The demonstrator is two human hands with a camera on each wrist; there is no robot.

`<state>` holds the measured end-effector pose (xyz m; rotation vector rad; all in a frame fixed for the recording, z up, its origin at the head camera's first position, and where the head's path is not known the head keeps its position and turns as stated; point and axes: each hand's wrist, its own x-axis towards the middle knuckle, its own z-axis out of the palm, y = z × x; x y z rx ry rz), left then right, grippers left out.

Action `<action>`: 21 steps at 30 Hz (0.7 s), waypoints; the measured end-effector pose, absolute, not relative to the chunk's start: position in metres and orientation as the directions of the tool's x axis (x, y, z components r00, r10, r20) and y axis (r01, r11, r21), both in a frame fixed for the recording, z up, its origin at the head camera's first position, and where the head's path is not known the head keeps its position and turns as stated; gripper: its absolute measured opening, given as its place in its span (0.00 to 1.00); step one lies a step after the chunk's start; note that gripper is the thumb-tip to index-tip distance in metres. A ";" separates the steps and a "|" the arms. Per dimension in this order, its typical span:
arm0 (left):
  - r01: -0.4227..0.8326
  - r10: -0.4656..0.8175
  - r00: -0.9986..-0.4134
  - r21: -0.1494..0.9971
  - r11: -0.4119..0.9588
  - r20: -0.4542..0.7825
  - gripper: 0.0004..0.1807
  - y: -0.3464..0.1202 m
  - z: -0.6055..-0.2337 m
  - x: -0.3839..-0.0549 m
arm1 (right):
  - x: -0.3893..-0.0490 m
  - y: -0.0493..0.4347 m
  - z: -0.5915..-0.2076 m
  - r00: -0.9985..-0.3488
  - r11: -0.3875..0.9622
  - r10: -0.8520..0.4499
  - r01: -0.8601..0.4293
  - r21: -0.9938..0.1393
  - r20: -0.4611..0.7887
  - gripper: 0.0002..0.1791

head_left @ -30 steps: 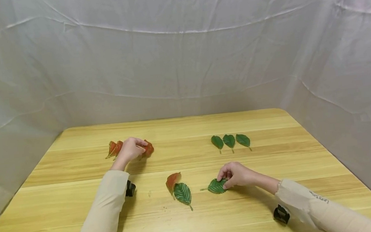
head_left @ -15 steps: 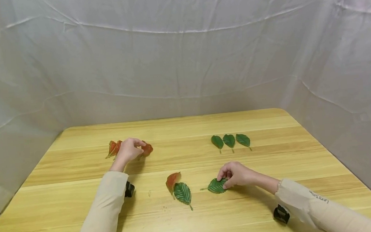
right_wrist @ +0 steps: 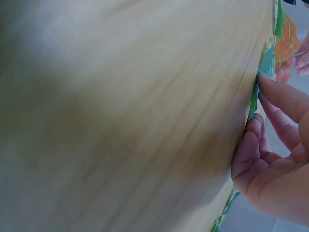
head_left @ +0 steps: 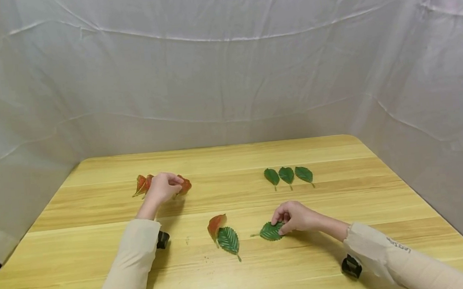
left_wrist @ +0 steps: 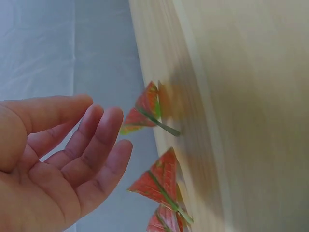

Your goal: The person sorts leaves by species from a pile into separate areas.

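At the back left, my left hand [head_left: 163,187] is over a row of red leaves, its fingertips by the rightmost red leaf [head_left: 185,185]. In the left wrist view the left hand [left_wrist: 72,159] has loosely bent fingers with nothing between them, and a red leaf [left_wrist: 146,106] lies just beyond the fingertips. My right hand [head_left: 297,217] pinches the right edge of a green leaf [head_left: 269,232], which lies on the table with its stem pointing left. The right wrist view shows the thumb [right_wrist: 282,94] on this leaf [right_wrist: 254,99].
A red leaf [head_left: 215,227] and a green leaf [head_left: 228,240] overlap at the table's middle. Three green leaves [head_left: 286,175] form a row at the back right. More red leaves [head_left: 141,184] lie left of my left hand. Grey cloth [head_left: 226,80] surrounds the wooden table [head_left: 224,159].
My left hand and the red leaf at its fingertips have shifted only slightly, first left and then back. The right hand and its green leaf have stayed put.
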<state>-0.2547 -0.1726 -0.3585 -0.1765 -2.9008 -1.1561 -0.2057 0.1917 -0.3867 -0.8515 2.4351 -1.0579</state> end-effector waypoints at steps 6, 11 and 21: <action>0.123 0.123 -0.991 0.704 0.699 0.051 0.09 -0.166 -0.357 -0.251 | -0.206 0.191 -0.387 -0.757 0.542 -0.650 -0.394 -0.742 -0.073 0.09; 0.162 0.165 -0.984 0.716 0.679 0.067 0.09 -0.159 -0.356 -0.246 | -0.206 0.191 -0.387 -0.759 0.546 -0.647 -0.391 -0.741 -0.077 0.09; 0.239 0.235 -0.966 0.705 0.668 0.104 0.08 -0.146 -0.356 -0.237 | -0.205 0.191 -0.387 -0.758 0.546 -0.648 -0.396 -0.738 -0.073 0.09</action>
